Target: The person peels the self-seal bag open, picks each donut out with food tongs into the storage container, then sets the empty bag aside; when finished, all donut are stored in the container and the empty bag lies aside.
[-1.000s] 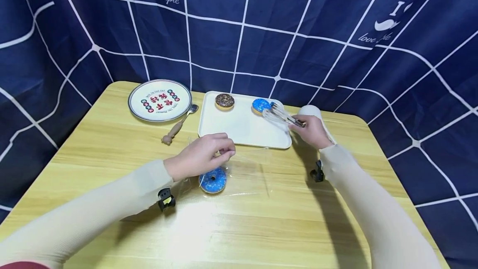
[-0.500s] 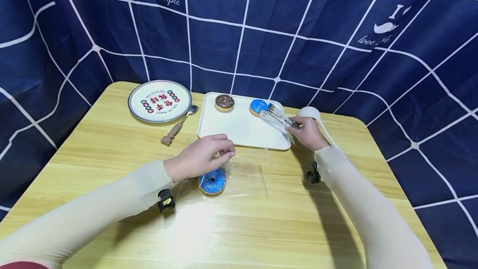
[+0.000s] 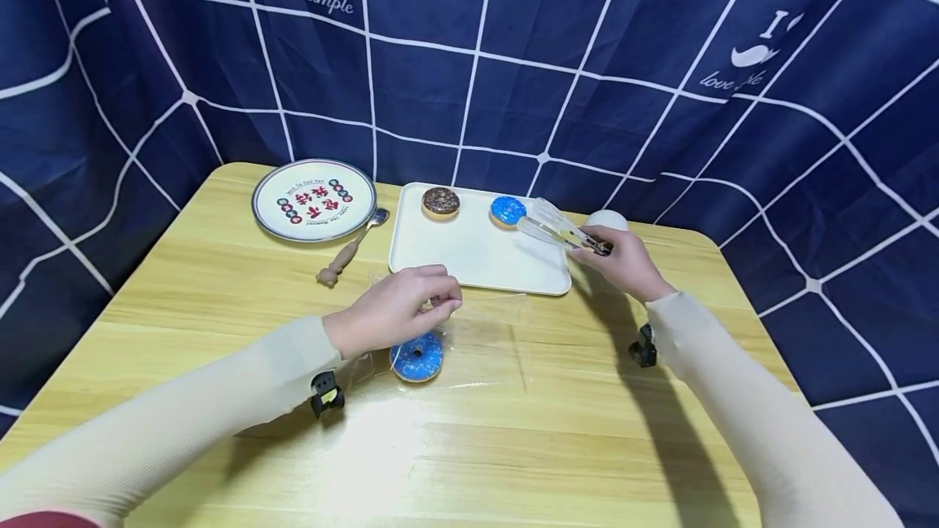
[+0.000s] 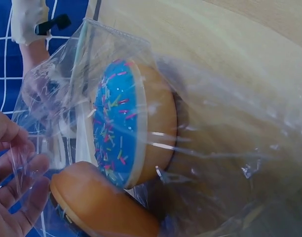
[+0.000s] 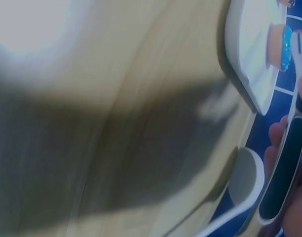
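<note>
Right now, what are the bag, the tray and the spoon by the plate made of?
The bag: thin, shiny plastic, most likely; it's clear, creased, and a blue donut shows through. The tray: smooth and white, maybe plastic, though coated metal could look the same. The spoon: its gray head gleams like metal; its dull brown handle might be wood or plastic.

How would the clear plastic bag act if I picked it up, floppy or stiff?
Probably floppy: the clear plastic bag looks thin and is full of creases. The blue-iced doughnut inside would likely make it sag there. It may feel slippery too, since its surface looks shiny.
</note>
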The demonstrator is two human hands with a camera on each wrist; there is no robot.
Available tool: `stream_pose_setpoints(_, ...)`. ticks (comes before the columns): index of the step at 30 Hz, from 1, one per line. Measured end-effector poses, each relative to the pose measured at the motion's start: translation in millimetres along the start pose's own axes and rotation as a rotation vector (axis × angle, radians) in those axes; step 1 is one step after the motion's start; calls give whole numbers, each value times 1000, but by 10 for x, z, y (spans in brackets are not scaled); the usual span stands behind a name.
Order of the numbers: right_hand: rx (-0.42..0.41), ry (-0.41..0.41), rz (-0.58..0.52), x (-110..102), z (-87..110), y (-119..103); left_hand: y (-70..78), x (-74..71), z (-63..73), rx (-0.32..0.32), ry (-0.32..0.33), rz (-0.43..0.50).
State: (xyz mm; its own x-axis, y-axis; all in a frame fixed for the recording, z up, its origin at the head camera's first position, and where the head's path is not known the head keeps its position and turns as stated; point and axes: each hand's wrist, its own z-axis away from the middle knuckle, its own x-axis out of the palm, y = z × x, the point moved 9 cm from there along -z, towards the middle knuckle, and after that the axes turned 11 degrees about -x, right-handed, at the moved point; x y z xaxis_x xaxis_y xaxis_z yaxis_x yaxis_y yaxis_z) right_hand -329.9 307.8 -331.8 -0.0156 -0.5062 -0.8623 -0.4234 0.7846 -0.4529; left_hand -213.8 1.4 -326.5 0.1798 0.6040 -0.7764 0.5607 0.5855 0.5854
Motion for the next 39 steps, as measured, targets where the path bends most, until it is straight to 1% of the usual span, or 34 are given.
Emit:
stream_pose_setpoints(5, -48, -20, 24, -106, 190, -25, 1, 3, 1, -4, 5, 4)
stream_pose_setpoints(11, -105, -53, -21, -131, 534, -105, -3, 7, 0, -5, 7, 9)
stream_pose_setpoints(17, -162, -89, -36, -101, 875, -222, -1, -3, -1, -6, 10, 5)
stream_pose_setpoints(22, -228, -130, -52, -45, 1053, -336, 11, -32, -14, 1, 15, -1)
stream_pose_setpoints(25, -256, -162, -78, 9, 1117, -404, 19, -39, -16, 1, 14, -5)
stream_pose_setpoints(29, -255, -214, -110, 116, 1154, -480, 32, -36, -7, 2, 10, -4)
stream_pose_setpoints(32, -260, -249, -152, 208, 1148, -558, 45, -37, 0, 9, 14, 1)
stream_pose_setpoints(36, -291, -290, -214, 329, 1108, -682, 54, -46, 7, 11, 18, 3)
stream_pose_setpoints(39, -306, -327, -236, 414, 1081, -752, 54, -56, 13, 6, 21, 3)
